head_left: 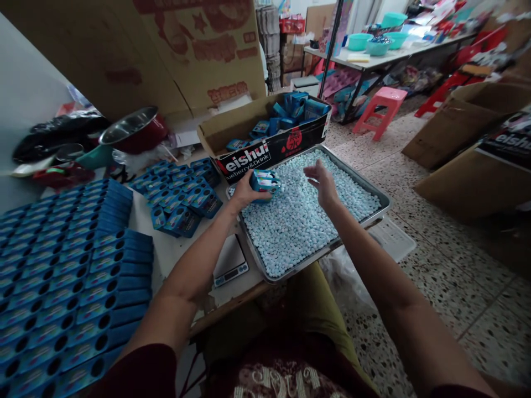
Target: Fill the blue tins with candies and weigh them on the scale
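- Your left hand (244,193) gripped small blue boxes (265,181), thumb on the near side, above the left part of the metal tray (385,203).
- Your right hand (326,187) was above the tray's middle, its fingers loosely extended in a wide grip; whether it touched the pellets could not be told.
- Pale blue pellets (290,221) covered the tray's floor.
- The long carton (286,145), holding more blue boxes, stood just beyond the tray.
- The scale (231,274) lay on the table (164,254), beneath and beside your left forearm.
- To your left, a loose pile (182,193) lay beyond neatly stacked rows (62,271) of blue boxes.
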The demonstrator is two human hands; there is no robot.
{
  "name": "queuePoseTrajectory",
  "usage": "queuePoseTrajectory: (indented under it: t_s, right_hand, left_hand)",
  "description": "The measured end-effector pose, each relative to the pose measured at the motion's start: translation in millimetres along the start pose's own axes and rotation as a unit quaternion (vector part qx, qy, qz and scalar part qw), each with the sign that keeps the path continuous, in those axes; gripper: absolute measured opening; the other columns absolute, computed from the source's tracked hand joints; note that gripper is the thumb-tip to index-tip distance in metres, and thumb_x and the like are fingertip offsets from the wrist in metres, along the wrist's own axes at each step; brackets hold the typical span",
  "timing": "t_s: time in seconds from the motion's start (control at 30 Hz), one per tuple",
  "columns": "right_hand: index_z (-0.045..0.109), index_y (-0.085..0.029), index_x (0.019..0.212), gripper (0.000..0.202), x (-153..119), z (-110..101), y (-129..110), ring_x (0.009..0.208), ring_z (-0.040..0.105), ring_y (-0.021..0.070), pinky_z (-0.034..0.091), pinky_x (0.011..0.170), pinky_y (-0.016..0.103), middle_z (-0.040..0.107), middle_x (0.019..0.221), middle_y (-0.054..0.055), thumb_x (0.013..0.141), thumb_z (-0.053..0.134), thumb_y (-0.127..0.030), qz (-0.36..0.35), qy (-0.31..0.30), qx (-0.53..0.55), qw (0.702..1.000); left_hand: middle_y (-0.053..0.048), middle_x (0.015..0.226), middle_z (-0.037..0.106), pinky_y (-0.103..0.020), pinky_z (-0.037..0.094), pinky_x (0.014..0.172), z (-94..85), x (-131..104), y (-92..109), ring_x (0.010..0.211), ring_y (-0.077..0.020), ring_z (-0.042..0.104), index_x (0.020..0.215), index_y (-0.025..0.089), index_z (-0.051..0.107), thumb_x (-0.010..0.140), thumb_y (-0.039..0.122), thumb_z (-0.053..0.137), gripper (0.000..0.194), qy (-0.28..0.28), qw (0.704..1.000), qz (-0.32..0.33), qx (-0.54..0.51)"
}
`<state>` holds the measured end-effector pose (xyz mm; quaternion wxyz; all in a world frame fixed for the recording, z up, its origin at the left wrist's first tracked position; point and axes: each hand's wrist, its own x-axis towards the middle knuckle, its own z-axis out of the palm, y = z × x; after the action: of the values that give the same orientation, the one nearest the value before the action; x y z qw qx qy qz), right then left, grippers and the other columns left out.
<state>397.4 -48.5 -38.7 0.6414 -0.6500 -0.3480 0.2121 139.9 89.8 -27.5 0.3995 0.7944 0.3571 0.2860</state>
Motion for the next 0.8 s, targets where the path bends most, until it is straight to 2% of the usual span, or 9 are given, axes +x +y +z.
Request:
queuePoseTrajectory:
  t_s: [0.07, 0.13, 0.27, 0.33, 0.47, 0.57, 0.63, 0.7, 0.8]
  right_hand:
    - [0.079, -0.022, 0.099, 0.076, -4, -11, 14, 0.116, 0.069, 0.0302, 0.052, 0.106, 0.049, 0.08, 0.112, 0.013, 0.106, 0.032, -0.081, -0.004, 0.032, -0.099, 0.995]
    - [0.079, -0.02, 0.102, 0.068, -3, -15, 22, 0.124, 0.067, 0.0322, 0.048, 0.114, 0.052, 0.079, 0.118, 0.016, 0.112, 0.03, -0.067, -0.008, 0.049, -0.213, 0.976]
    - [0.078, -0.017, 0.117, 0.048, 11, -4, 30, 0.138, 0.061, 0.0309, 0.038, 0.126, 0.05, 0.075, 0.136, 0.02, 0.115, 0.037, -0.044, -0.017, 0.044, -0.323, 0.945]
    - [0.077, -0.017, 0.116, 0.045, 21, 7, 33, 0.138, 0.061, 0.0312, 0.037, 0.126, 0.05, 0.075, 0.136, 0.02, 0.114, 0.039, -0.042, -0.013, 0.043, -0.324, 0.945]
    - [0.077, -0.018, 0.094, 0.052, 34, 27, 38, 0.124, 0.067, 0.0334, 0.046, 0.115, 0.048, 0.08, 0.117, 0.02, 0.112, 0.035, -0.045, 0.047, 0.076, -0.249, 0.964]
    - [0.075, -0.021, 0.085, 0.044, 36, 34, 43, 0.122, 0.07, 0.0317, 0.049, 0.11, 0.042, 0.082, 0.112, 0.017, 0.104, 0.044, -0.046, 0.1, 0.111, -0.121, 0.981]
    - [0.073, -0.023, 0.082, 0.039, 35, 35, 46, 0.121, 0.07, 0.0298, 0.052, 0.107, 0.039, 0.082, 0.106, 0.013, 0.099, 0.048, -0.047, 0.114, 0.121, -0.083, 0.983]
    - [0.069, -0.025, 0.076, 0.034, 33, 36, 50, 0.112, 0.072, 0.0285, 0.056, 0.103, 0.038, 0.08, 0.093, 0.008, 0.094, 0.053, -0.048, 0.129, 0.129, -0.056, 0.982]
    - [0.058, -0.027, 0.068, 0.033, 26, 38, 52, 0.086, 0.071, 0.0263, 0.062, 0.087, 0.04, 0.07, 0.073, 0.003, 0.092, 0.059, -0.049, 0.163, 0.129, 0.007, 0.978]
  left_hand:
    - [-0.007, 0.123, 0.075, -0.048, 0.053, 0.119, -4.2, -2, -8, 0.133, -0.0387, 0.067, 0.126, 0.018, 0.069, 0.046, 0.039, 0.107, 0.091, 0.003, 0.999, -0.036, -0.012]
    - [-0.009, 0.13, 0.076, -0.05, 0.052, 0.12, -4.7, -2, -14, 0.137, -0.0389, 0.066, 0.134, 0.019, 0.069, 0.045, 0.035, 0.108, 0.099, -0.028, 0.996, -0.066, -0.059]
    - [-0.009, 0.125, 0.08, -0.048, 0.064, 0.104, 3.7, 13, -18, 0.113, -0.0309, 0.077, 0.138, 0.021, 0.07, 0.048, 0.032, 0.105, 0.098, -0.18, 0.954, -0.121, -0.209]
    - [-0.006, 0.116, 0.082, -0.044, 0.067, 0.094, 11.8, 28, -15, 0.099, -0.0261, 0.079, 0.13, 0.021, 0.074, 0.049, 0.029, 0.104, 0.087, -0.213, 0.931, -0.151, -0.254]
    - [-0.004, 0.104, 0.084, -0.043, 0.068, 0.087, 33.7, 57, -6, 0.087, -0.024, 0.079, 0.111, 0.021, 0.078, 0.049, 0.025, 0.101, 0.065, -0.22, 0.91, -0.189, -0.296]
    - [-0.006, 0.095, 0.084, -0.045, 0.069, 0.085, 51.8, 68, 2, 0.084, -0.0264, 0.08, 0.098, 0.018, 0.08, 0.047, 0.025, 0.101, 0.055, -0.233, 0.901, -0.22, -0.291]
    - [-0.006, 0.092, 0.084, -0.044, 0.069, 0.081, 62.1, 70, 8, 0.08, -0.0259, 0.079, 0.094, 0.018, 0.08, 0.045, 0.025, 0.1, 0.054, -0.241, 0.897, -0.224, -0.297]
    - [-0.006, 0.092, 0.084, -0.044, 0.069, 0.078, 69.4, 70, 15, 0.077, -0.0252, 0.077, 0.095, 0.018, 0.079, 0.043, 0.024, 0.101, 0.057, -0.265, 0.893, -0.2, -0.303]
    - [-0.005, 0.096, 0.083, -0.044, 0.068, 0.08, 72.3, 65, 31, 0.081, -0.0256, 0.077, 0.104, 0.019, 0.075, 0.042, 0.026, 0.104, 0.069, -0.288, 0.906, -0.122, -0.283]
